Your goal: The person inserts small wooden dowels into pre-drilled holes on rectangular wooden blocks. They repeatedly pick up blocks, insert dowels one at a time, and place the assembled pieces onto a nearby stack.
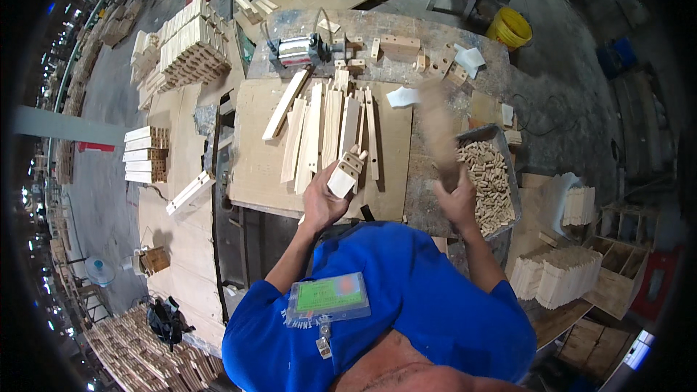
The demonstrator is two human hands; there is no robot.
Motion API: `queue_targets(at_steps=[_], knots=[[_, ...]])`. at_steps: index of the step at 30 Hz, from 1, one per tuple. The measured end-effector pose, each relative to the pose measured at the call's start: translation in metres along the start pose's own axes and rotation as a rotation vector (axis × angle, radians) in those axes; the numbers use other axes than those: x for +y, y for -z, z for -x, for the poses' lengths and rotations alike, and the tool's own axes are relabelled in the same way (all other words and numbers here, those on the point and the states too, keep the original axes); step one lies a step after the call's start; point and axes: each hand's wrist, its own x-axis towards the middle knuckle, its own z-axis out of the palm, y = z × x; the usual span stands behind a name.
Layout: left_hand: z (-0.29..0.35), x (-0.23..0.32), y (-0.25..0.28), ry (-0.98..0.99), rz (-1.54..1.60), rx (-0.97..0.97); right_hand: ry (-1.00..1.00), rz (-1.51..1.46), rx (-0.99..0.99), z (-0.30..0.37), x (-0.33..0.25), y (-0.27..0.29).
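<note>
My left hand (324,199) is closed around a pale wooden piece (341,183) with round holes and dowel pegs standing out of its far end. How far the piece extends behind my fingers is hidden. To the right, my right hand (456,199) grips a brown wooden mallet (438,127), raised and smeared by motion. Beside that hand is a grey metal tray (516,207) heaped with short wooden dowels (486,181). Several long wooden slats (330,127), some with holes, lie on a cardboard sheet (254,167) just beyond my left hand.
A motor-like machine (296,51) sits at the bench's far side, near drilled wooden blocks (399,46). Slats are stacked on the left (192,47); more wooden pieces (559,276) stand at right. A yellow bucket (510,27) is beyond the bench's far right corner.
</note>
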Motion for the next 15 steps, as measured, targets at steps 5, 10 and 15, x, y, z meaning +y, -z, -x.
queue_targets(at_steps=[5, 10, 15], knots=[[-0.006, 0.008, 0.001, 0.0, 0.039, -0.016, 0.132, 0.15, -0.003, 0.02, 0.009, -0.022], [-0.029, 0.003, 0.015, 0.194, -0.019, -0.045, 0.026, 0.184, -0.19, 0.023, 0.015, -0.026], [-0.094, -0.003, 0.037, 0.262, -0.177, 0.056, -0.175, 0.168, -0.107, 0.022, 0.054, -0.047]])
